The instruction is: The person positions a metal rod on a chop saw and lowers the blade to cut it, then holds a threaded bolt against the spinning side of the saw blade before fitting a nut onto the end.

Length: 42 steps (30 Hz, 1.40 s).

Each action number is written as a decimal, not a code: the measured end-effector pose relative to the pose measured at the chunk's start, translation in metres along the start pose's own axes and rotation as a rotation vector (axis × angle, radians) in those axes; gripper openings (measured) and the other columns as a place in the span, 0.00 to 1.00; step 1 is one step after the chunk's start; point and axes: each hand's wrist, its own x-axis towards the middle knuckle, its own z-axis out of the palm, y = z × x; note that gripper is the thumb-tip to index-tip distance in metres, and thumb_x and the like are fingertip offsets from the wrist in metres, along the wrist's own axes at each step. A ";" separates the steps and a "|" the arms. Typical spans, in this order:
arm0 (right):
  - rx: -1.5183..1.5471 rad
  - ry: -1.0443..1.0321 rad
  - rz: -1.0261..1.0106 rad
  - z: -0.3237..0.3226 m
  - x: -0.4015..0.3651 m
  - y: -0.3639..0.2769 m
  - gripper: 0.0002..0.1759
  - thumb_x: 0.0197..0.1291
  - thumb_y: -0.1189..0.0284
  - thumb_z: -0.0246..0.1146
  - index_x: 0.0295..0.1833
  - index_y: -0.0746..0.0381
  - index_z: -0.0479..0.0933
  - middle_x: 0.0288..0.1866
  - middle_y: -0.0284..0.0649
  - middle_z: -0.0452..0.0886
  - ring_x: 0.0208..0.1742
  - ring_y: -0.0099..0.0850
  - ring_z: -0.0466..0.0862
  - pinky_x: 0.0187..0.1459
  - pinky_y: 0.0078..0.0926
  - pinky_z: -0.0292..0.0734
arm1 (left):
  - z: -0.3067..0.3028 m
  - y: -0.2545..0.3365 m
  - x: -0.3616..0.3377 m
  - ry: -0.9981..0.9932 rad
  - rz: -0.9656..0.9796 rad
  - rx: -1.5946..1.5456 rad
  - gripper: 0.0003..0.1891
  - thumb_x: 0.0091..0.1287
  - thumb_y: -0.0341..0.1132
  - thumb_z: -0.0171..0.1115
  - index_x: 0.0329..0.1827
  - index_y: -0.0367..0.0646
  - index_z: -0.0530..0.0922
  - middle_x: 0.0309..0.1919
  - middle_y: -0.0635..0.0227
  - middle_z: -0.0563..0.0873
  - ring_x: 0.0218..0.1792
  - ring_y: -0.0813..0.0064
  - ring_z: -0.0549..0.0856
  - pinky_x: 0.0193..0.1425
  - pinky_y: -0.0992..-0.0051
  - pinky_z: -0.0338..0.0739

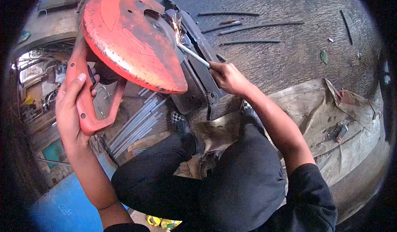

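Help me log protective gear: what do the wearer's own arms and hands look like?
The left hand and right hand are gloveless, forearms bare, with no watch visible. A short black right sleeve shows; of the left sleeve, also black, only the edge.

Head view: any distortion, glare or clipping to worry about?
Head view: strong wide-angle bowing with black corners; head view: pale glare along the lower rim of the red guard; head view: bright streaks from the sparks at the tip of the grey rod; head view: washed-out white patches in the background at far left.
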 end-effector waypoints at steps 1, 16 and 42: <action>-0.003 0.015 -0.006 0.001 -0.001 0.000 0.11 0.63 0.72 0.55 0.47 0.67 0.73 0.26 0.59 0.71 0.26 0.55 0.68 0.31 0.41 0.68 | 0.000 0.000 0.000 0.002 0.000 -0.006 0.17 0.63 0.37 0.62 0.51 0.36 0.74 0.36 0.69 0.80 0.34 0.83 0.80 0.39 0.83 0.75; -0.144 0.177 -0.196 0.012 -0.004 0.018 0.23 0.57 0.77 0.59 0.60 0.68 0.70 0.28 0.55 0.76 0.28 0.50 0.79 0.31 0.40 0.73 | -0.002 -0.001 0.002 -0.016 0.006 0.025 0.18 0.63 0.37 0.62 0.52 0.37 0.73 0.36 0.71 0.80 0.35 0.83 0.79 0.41 0.82 0.74; 0.633 -0.138 0.259 0.020 0.000 0.007 0.17 0.72 0.64 0.47 0.57 0.60 0.73 0.20 0.21 0.59 0.18 0.13 0.58 0.18 0.15 0.54 | -0.006 -0.003 0.002 -0.045 0.003 0.065 0.20 0.64 0.38 0.61 0.54 0.35 0.73 0.40 0.68 0.81 0.38 0.82 0.80 0.44 0.81 0.73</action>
